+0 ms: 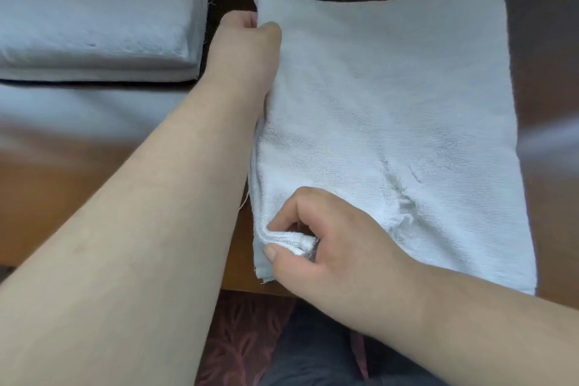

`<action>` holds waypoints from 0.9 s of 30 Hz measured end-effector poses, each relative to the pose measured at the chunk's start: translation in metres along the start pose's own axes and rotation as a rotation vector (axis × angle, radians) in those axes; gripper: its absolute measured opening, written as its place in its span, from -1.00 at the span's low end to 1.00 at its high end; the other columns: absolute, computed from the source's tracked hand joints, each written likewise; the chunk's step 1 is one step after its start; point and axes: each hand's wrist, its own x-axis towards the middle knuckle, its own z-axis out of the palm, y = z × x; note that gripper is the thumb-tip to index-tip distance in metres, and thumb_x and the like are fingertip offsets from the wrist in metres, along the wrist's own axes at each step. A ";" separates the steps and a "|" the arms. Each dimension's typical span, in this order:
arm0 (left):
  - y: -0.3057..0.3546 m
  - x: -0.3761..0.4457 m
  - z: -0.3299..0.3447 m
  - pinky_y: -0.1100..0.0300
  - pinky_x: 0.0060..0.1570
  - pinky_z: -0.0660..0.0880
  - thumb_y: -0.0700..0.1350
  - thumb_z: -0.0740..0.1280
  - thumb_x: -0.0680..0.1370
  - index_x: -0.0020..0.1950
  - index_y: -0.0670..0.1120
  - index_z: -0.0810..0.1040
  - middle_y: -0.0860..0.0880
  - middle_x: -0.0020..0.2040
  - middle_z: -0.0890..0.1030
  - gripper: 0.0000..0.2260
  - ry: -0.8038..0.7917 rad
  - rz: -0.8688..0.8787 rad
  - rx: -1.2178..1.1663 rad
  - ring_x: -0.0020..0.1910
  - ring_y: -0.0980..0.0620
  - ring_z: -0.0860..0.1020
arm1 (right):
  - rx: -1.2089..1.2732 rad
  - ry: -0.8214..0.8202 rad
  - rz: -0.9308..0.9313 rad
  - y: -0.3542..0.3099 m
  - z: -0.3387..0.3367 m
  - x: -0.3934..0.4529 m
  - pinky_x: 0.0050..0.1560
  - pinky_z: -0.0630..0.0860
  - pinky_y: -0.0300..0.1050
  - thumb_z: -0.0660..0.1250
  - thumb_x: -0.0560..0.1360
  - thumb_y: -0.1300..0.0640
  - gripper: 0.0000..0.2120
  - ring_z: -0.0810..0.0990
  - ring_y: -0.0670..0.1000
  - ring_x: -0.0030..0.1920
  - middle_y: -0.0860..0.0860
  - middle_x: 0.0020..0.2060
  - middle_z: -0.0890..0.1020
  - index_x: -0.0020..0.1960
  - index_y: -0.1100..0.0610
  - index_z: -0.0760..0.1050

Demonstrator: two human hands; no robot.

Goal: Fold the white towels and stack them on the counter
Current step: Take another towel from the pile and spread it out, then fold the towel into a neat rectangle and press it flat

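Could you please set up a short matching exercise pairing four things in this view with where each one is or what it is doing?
1. left hand
2. right hand
3. towel stack
4. counter

A. brown surface under the towels
B. pinches the near left corner of the flat towel
C. grips the far left edge of the flat towel
D. folded, at far left

Pairs: 1-C, 2-B, 3-D, 4-A

Soft even daylight, no glare; slight motion blur; wide-angle stretch at edges, esp. lower corners.
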 end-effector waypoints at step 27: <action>0.009 -0.071 0.117 -0.32 0.41 -0.21 -0.11 0.19 0.50 0.53 0.24 -0.07 0.03 0.59 -0.19 -0.30 -0.534 0.565 1.210 0.54 -0.13 -0.22 | -0.875 0.275 0.212 0.140 -0.199 0.076 0.51 -0.01 0.13 -0.09 0.64 -0.11 -0.46 -0.03 0.11 0.58 0.00 0.59 0.06 0.59 -0.02 0.05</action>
